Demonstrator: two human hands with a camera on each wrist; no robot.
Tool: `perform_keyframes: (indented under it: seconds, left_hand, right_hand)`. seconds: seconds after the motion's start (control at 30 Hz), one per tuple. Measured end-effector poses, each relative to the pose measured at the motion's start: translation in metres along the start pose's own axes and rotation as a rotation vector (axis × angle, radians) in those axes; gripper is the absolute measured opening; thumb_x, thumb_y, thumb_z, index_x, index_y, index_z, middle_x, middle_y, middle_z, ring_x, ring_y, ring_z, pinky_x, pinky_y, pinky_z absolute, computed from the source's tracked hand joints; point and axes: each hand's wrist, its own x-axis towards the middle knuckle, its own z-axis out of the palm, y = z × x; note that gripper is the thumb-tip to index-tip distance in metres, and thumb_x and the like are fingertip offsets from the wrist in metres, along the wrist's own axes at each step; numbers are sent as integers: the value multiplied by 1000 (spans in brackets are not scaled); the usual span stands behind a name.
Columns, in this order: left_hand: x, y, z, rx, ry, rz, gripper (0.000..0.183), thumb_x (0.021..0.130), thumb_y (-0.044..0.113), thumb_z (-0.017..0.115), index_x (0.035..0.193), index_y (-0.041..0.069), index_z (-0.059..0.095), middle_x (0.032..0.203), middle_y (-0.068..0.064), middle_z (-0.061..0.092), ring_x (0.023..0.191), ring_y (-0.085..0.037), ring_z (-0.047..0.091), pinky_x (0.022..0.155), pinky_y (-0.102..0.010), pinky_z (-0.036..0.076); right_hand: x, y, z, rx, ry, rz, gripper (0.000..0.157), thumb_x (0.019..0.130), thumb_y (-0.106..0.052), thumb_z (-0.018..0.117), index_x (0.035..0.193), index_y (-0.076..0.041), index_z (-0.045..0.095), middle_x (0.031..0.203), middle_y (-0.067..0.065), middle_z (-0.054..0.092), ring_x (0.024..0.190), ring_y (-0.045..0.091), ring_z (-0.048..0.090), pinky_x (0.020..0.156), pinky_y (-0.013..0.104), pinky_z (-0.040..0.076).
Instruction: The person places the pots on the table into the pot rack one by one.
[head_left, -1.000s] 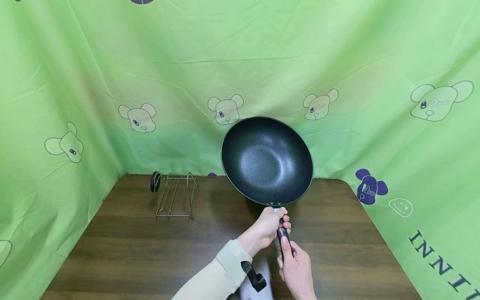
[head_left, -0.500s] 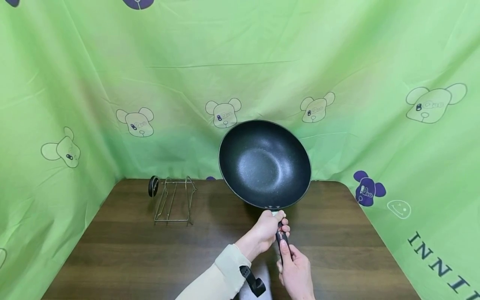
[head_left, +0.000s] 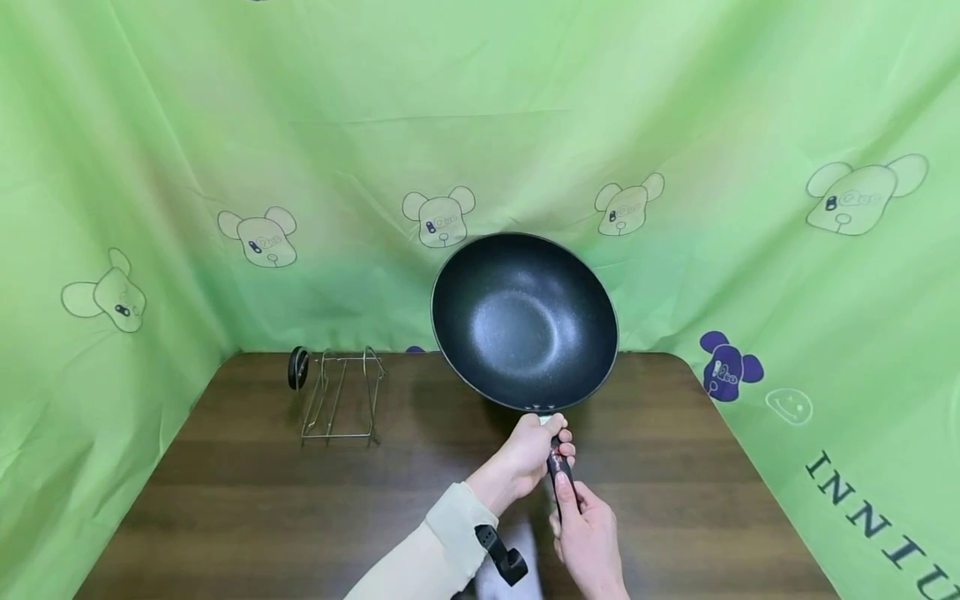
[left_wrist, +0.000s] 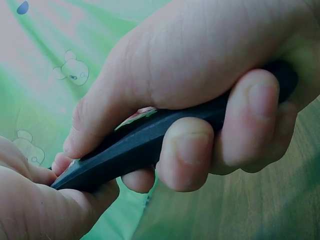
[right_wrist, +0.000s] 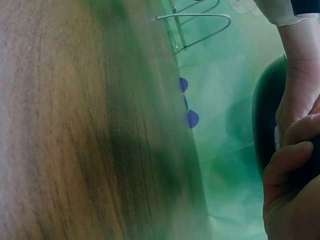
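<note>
A black wok (head_left: pixel 525 325) is raised above the table, its dark speckled inside facing me. Near the wok's rim, my left hand (head_left: pixel 525 450) grips the upper part of the black handle (head_left: pixel 557 467). Lower down, my right hand (head_left: pixel 588 533) holds the same handle, its thumb lying along it. In the left wrist view, the fingers of the right hand (left_wrist: pixel 195 85) curl round the handle, with part of the left hand (left_wrist: pixel 40 205) at lower left. From the right wrist, only the dark edge of the wok (right_wrist: pixel 265 115) shows behind the hands.
A wire rack (head_left: pixel 341 400) stands at the table's back left, with a black disc (head_left: pixel 298 367) at its left side. The brown wooden table (head_left: pixel 675 492) meets a green curtain (head_left: pixel 337 167) printed with bear heads. A pale thing (head_left: pixel 513 550) shows between the arms.
The wok and both hands hold nearly the same pose throughout. The whole scene shifts slightly left in the head view, the rack and curtain included.
</note>
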Motion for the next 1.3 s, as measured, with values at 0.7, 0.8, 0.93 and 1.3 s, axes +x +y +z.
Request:
perform_keyframes:
  seconds: [0.7,0.8,0.93,1.3]
  left_hand:
    - [2,7,1,7,-12,-2,13,102,11,43,89,7,44,70,-1,41,57,-11,39,53,-22,41]
    - [0,4,0,7,-9,-12,14,102,12,42,89,7,44,70,-1,41,57,-10,39,54,-22,41]
    - [0,6,-2,11,7,0,15,102,13,42,88,7,43,70,0,40,56,-10,39,53,-21,40]
    - [-5,8,-6,31,9,16,15,102,13,41,89,6,44,71,-1,41,57,-10,40,54,-21,42]
  right_hand:
    - [3,-6,1,35,-17,-3,53,98,-45,48,90,7,49,49,2,40,30,11,33,27,26,29]
    - [1,-5,1,35,-20,17,50,99,-43,48,89,6,49,49,2,40,29,11,33,27,26,29]
    - [2,-4,4,47,-39,8,50,99,-43,48,88,6,49,49,2,39,29,11,33,27,26,28]
    - [0,-3,9,66,-45,-3,56,97,-47,49,89,9,48,49,1,38,30,10,31,26,26,27]
